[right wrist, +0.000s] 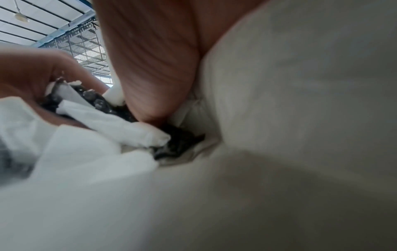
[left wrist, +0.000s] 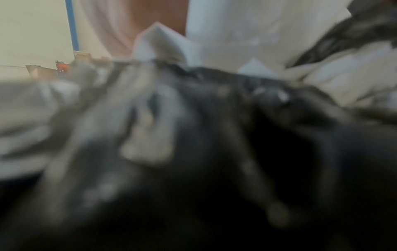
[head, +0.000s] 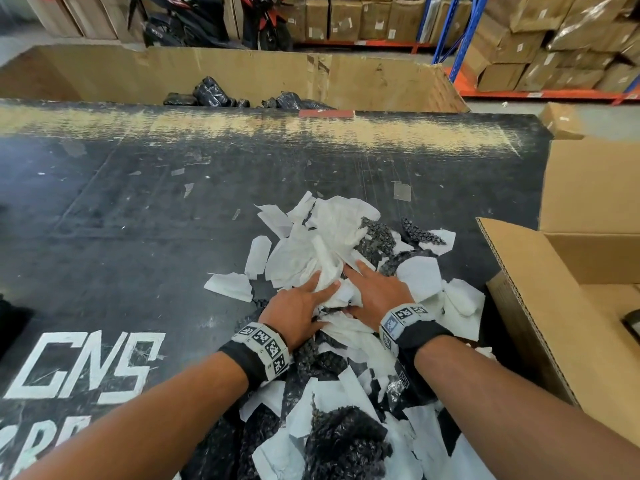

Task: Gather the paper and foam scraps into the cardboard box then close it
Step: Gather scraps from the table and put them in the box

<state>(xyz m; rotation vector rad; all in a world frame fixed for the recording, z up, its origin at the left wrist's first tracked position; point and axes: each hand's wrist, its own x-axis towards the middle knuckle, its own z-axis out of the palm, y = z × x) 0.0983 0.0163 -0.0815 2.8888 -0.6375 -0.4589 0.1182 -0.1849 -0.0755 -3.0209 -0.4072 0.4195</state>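
Observation:
A heap of white paper scraps [head: 325, 237] mixed with black bubbly foam scraps [head: 377, 237] lies on the black table [head: 138, 220], trailing back between my forearms. Both hands are in the middle of the heap. My left hand [head: 322, 289] holds crumpled paper with its thumb tucked underneath. My right hand [head: 356, 282] presses straight fingers on the paper beside it. The open cardboard box [head: 540, 306] stands just right of the heap. The right wrist view shows my right palm [right wrist: 154, 68] pushed into white scraps [right wrist: 120, 125], and my left hand [right wrist: 32, 71] curled on scraps. The left wrist view is blurred paper [left wrist: 247, 34] and foam [left wrist: 214, 118].
Behind the table stands a large cardboard bin [head: 381, 81] holding black wrapped parcels [head: 211, 93]. Blue and orange racking [head: 446, 32] and stacked cartons [head: 554, 46] fill the far right. White lettering [head: 86, 368] marks the table's near left.

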